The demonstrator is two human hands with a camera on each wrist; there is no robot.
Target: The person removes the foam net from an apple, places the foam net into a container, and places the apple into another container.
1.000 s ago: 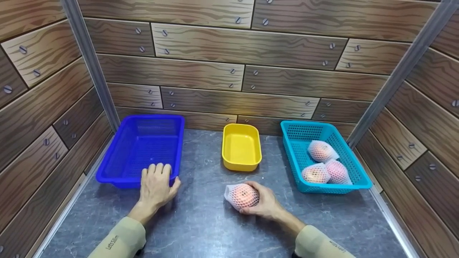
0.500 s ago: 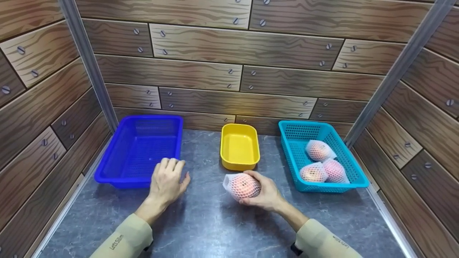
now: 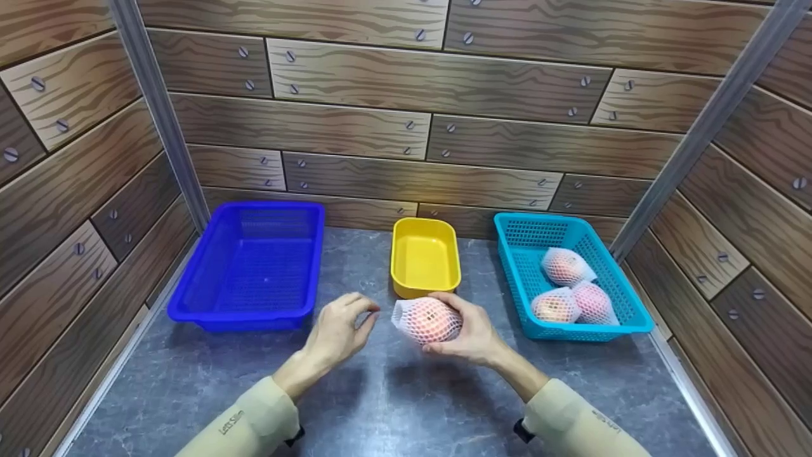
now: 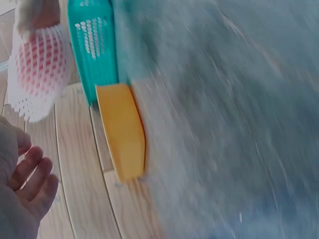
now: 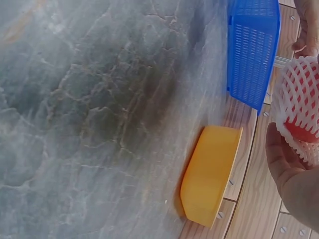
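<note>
My right hand [image 3: 472, 333] grips a reddish apple [image 3: 431, 321] in a white foam net, raised over the table in front of the yellow tub [image 3: 426, 254]. The net's loose end points left. To the left of the apple, my left hand [image 3: 342, 327] hovers with fingers loosely bent and nothing in it; a small gap parts it from the net. In the left wrist view the netted apple [image 4: 40, 69] hangs above the left hand's fingers [image 4: 35, 181]. The right wrist view has the right hand [image 5: 291, 174] around the netted apple [image 5: 299, 104], cut off by the frame edge.
A blue basket [image 3: 244, 316] stands at the left, with nothing seen inside. At the right, a teal basket [image 3: 517, 285] holds three netted apples [image 3: 566, 266]. Wood-patterned walls [image 3: 355, 133] enclose the grey marbled table [image 3: 393, 412] at the back and both sides.
My left hand has left the blue basket's front rim and moved right, close to the apple. My right hand has lifted the apple a little and shifted it slightly away from me.
</note>
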